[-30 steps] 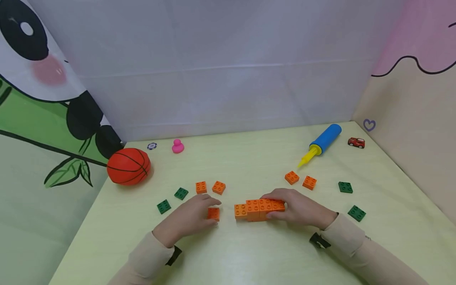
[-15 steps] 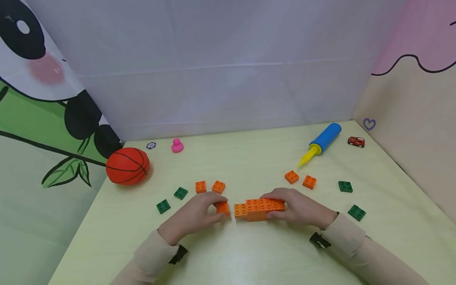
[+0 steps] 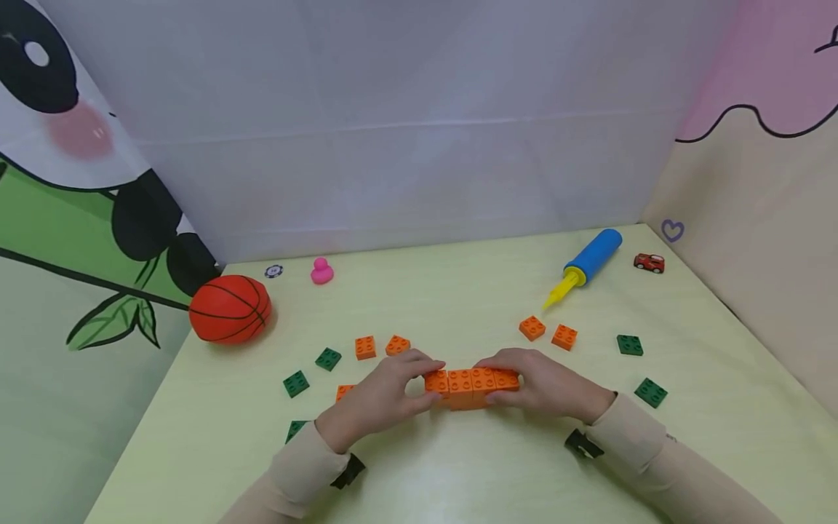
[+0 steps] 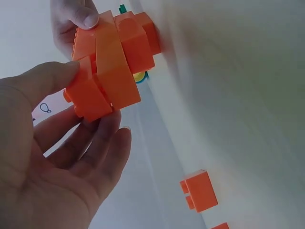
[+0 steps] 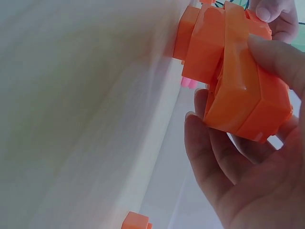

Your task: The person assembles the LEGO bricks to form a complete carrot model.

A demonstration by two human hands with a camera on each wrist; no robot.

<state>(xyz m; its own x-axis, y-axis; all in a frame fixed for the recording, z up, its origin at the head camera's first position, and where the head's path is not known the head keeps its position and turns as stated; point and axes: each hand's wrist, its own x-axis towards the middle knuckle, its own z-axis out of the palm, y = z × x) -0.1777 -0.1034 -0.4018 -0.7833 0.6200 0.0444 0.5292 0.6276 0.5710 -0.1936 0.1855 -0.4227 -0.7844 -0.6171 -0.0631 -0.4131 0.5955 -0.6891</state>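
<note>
Between thumb and fingers, my left hand (image 3: 386, 391) pinches a small orange toy brick (image 3: 435, 381). This brick sits in the top row, at the left end of a built block of orange bricks (image 3: 461, 397). My right hand (image 3: 548, 381) grips the block's right end, thumb in front and fingers behind. In the left wrist view, the pinched brick (image 4: 89, 93) lies against a long orange brick (image 4: 116, 71), with a narrow gap showing along part of the joint. The right wrist view shows narrower orange bricks (image 5: 205, 47) stepping down beneath the long one toward the table.
Loose orange bricks (image 3: 365, 347) and green bricks (image 3: 328, 359) lie left of the block. More orange (image 3: 564, 337) and green (image 3: 651, 392) ones lie right. Behind are a toy basketball (image 3: 230, 309), pink figure (image 3: 321, 271), patterned disc (image 3: 273, 271), blue-yellow pump (image 3: 592, 256) and red toy car (image 3: 649, 263).
My left hand has carried the orange brick rightward from the table onto the block's left end. An orange and a green brick now show beside the left forearm. My right hand keeps its grip.
</note>
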